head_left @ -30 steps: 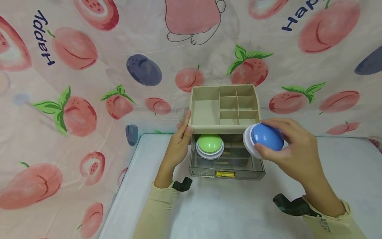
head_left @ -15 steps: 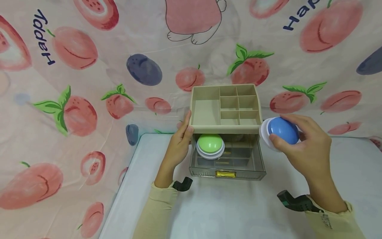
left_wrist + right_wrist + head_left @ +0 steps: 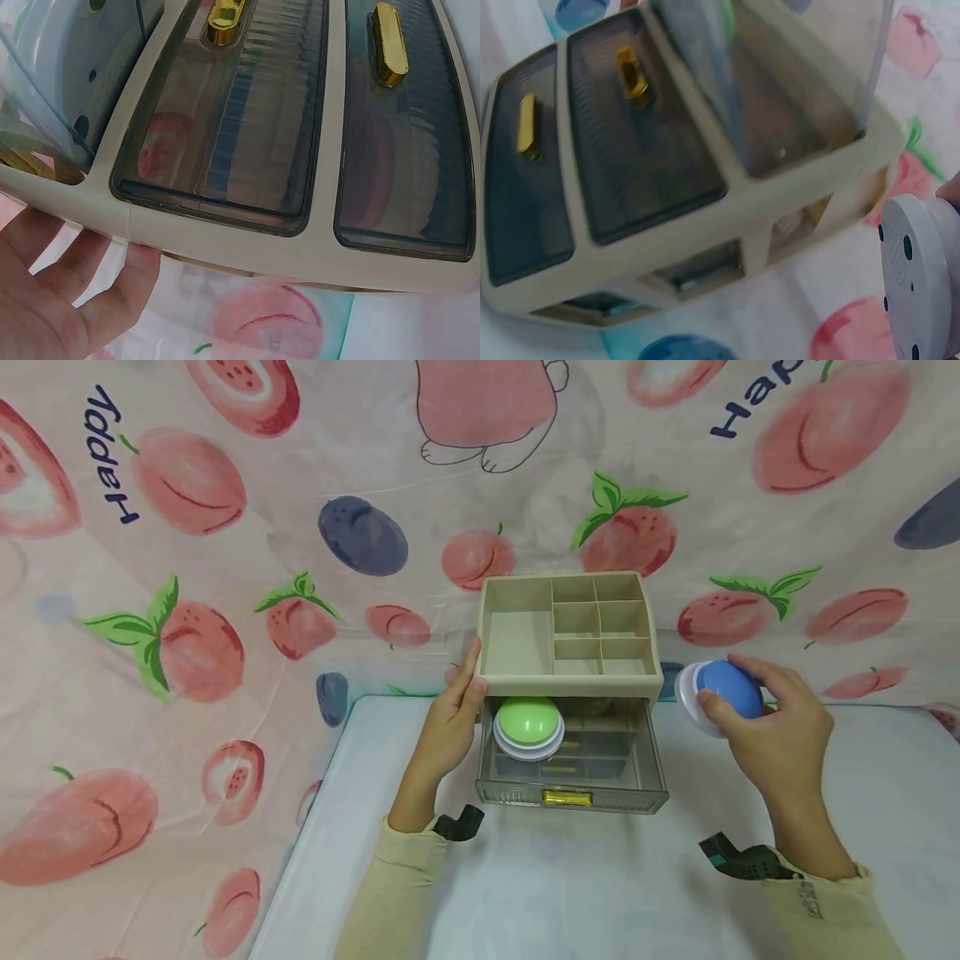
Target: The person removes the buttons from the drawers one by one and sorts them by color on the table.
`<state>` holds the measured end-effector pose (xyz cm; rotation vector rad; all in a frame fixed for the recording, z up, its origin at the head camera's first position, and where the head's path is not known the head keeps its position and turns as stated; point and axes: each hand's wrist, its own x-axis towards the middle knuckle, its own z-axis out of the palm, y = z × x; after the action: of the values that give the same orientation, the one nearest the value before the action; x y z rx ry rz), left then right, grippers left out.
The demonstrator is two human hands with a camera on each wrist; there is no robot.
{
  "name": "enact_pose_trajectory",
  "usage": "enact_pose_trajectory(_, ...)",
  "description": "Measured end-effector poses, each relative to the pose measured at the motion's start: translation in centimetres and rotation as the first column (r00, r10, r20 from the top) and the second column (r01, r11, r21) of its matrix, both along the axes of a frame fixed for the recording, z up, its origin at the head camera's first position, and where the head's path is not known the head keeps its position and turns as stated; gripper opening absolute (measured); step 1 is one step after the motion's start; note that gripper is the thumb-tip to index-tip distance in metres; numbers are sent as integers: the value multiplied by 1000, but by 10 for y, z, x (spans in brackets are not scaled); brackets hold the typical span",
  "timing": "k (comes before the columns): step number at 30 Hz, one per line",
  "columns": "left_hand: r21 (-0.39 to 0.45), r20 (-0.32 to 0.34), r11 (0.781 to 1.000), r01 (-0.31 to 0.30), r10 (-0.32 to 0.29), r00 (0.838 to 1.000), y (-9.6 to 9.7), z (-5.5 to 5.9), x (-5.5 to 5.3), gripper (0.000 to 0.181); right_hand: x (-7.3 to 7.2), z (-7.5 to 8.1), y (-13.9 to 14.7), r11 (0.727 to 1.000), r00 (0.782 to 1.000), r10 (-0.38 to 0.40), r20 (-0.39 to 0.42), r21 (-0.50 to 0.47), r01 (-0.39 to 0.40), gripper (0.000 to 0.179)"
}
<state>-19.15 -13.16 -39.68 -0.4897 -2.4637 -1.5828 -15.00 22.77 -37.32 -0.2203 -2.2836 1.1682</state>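
While the left hand (image 3: 447,725) lies with extended fingers against the side of the beige organizer (image 3: 570,686), the right hand (image 3: 785,731) grips the blue-domed button (image 3: 733,687) just right of it; a green-domed button (image 3: 528,722) sits at the left inside the pulled-out drawer (image 3: 626,800).

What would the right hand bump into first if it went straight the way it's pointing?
Probably the right side of the beige organizer: the right hand holds the blue button with its white base turned that way. I can't judge the depth, so it might pass in front.
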Motion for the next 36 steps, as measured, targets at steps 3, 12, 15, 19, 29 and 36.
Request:
enact_pose_trajectory(3, 0, -1, 1000, -1, 1, 1000, 0, 0, 0, 53, -5, -10, 4, 1000, 999, 2, 45, 5, -2, 57)
enact_pose_trajectory(12, 15, -4, 1000, 10, -10, 1000, 0, 0, 0, 53, -15, -38, 12, 998, 994, 40, 100, 50, -45, 62)
enact_pose_trajectory(15, 19, -3, 1000, 9, -9, 1000, 0, 0, 0, 53, -19, -47, 13, 995, 989, 50, 139, 79, -61, 65)
enact_pose_trajectory(19, 17, -1, 1000, 8, -8, 1000, 0, 0, 0, 53, -24, -59, 17, 989, 978, 58, 200, 121, -84, 68)
enact_pose_trajectory(29, 11, -5, 1000, 8, -8, 1000, 0, 0, 0, 53, -33, -93, 27, 971, 957, 102, 271, 181, -155, 72)
enact_pose_trajectory(36, 15, -9, 1000, 11, -11, 1000, 0, 0, 0, 53, -36, -118, 33, 967, 929, 121, 351, 168, -190, 75)
